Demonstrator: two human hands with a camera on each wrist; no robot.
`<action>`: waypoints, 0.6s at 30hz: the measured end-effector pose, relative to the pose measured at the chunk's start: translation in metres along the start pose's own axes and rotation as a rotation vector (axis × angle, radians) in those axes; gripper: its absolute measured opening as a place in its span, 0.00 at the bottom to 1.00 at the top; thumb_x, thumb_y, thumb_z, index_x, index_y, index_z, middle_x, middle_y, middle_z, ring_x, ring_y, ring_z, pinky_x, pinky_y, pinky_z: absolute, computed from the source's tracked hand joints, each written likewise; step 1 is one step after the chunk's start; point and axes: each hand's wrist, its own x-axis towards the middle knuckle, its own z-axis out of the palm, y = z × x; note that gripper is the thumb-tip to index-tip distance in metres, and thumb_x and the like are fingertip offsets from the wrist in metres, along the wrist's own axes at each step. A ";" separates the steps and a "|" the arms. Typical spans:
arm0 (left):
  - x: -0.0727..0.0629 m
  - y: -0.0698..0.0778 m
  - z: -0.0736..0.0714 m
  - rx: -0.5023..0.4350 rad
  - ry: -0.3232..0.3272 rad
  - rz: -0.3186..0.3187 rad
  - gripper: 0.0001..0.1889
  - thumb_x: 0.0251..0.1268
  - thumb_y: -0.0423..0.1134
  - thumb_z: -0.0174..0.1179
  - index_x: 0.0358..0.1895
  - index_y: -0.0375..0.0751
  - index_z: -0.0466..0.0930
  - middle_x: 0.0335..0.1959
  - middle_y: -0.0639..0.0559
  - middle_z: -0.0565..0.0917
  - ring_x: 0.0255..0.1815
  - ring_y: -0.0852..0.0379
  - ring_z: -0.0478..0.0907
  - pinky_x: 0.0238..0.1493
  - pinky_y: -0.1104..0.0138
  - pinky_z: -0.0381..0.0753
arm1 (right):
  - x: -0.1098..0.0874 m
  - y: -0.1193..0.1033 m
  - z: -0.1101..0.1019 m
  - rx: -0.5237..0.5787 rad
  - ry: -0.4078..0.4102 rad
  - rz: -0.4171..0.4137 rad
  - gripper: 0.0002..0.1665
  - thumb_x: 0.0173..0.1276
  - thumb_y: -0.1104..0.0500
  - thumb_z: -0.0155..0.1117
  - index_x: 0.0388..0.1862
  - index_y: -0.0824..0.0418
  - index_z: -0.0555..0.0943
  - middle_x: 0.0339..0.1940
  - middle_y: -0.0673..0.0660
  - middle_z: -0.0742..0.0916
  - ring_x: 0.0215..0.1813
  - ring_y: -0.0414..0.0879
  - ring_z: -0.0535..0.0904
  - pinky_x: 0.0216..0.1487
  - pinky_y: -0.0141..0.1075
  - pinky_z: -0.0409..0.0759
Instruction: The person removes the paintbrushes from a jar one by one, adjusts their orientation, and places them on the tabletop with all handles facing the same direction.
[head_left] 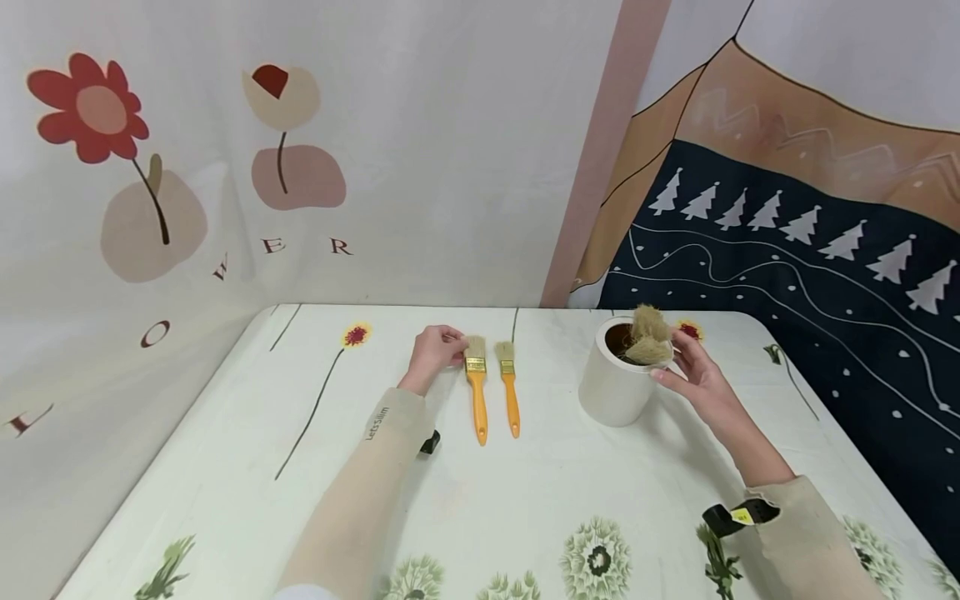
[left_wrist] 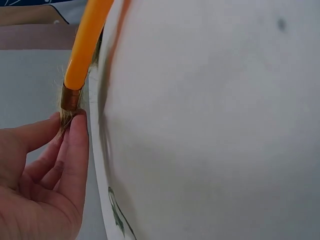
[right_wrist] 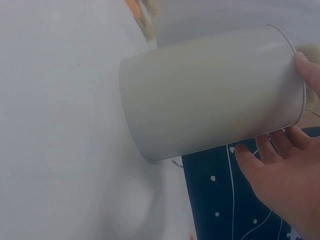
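Two flat paintbrushes with orange handles and pale bristles lie side by side on the table: a wider paintbrush (head_left: 477,392) and a narrower paintbrush (head_left: 509,387) to its right. My left hand (head_left: 438,350) pinches the bristle tips of the wider one between thumb and fingers, also seen on the bristles (left_wrist: 67,117) in the left wrist view. Farther right stands a white cylindrical container (head_left: 617,387) with a brown inside. Tan bristly tufts (head_left: 648,333) stick up at its right rim. My right hand (head_left: 697,375) holds the container near the rim, thumb in front and fingers round the right side.
The table (head_left: 247,500) wears a white cloth printed with flowers and stems. Behind it hangs a pale curtain (head_left: 450,150) with flower prints, and at right a dark blue cloth (head_left: 750,258) with white trees.
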 end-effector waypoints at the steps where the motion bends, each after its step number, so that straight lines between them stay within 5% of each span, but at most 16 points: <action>1: 0.000 -0.001 0.000 0.000 -0.004 -0.008 0.09 0.69 0.36 0.62 0.48 0.34 0.83 0.43 0.40 0.85 0.30 0.60 0.84 0.37 0.70 0.88 | 0.000 0.000 0.000 0.000 0.001 -0.001 0.48 0.76 0.54 0.59 0.82 0.59 0.41 0.84 0.64 0.48 0.83 0.64 0.44 0.65 0.15 0.69; 7: 0.001 -0.004 0.000 -0.024 -0.021 -0.035 0.09 0.68 0.34 0.63 0.48 0.34 0.82 0.43 0.41 0.85 0.32 0.59 0.84 0.37 0.72 0.87 | 0.000 -0.001 0.000 -0.010 0.003 0.003 0.48 0.76 0.54 0.59 0.83 0.59 0.42 0.84 0.64 0.48 0.83 0.64 0.45 0.65 0.16 0.69; 12: 0.001 -0.006 -0.003 -0.016 -0.020 0.000 0.12 0.67 0.32 0.62 0.51 0.34 0.83 0.47 0.38 0.85 0.38 0.55 0.86 0.39 0.71 0.88 | -0.001 -0.001 0.000 -0.025 0.003 0.013 0.48 0.76 0.53 0.59 0.83 0.58 0.42 0.84 0.62 0.48 0.83 0.63 0.44 0.77 0.33 0.64; 18: 0.002 -0.007 -0.008 0.024 0.021 0.052 0.13 0.68 0.32 0.60 0.53 0.35 0.83 0.49 0.38 0.86 0.44 0.48 0.87 0.43 0.69 0.88 | 0.000 -0.002 0.000 -0.025 0.001 0.021 0.49 0.76 0.53 0.59 0.83 0.58 0.41 0.84 0.62 0.47 0.83 0.63 0.43 0.80 0.51 0.57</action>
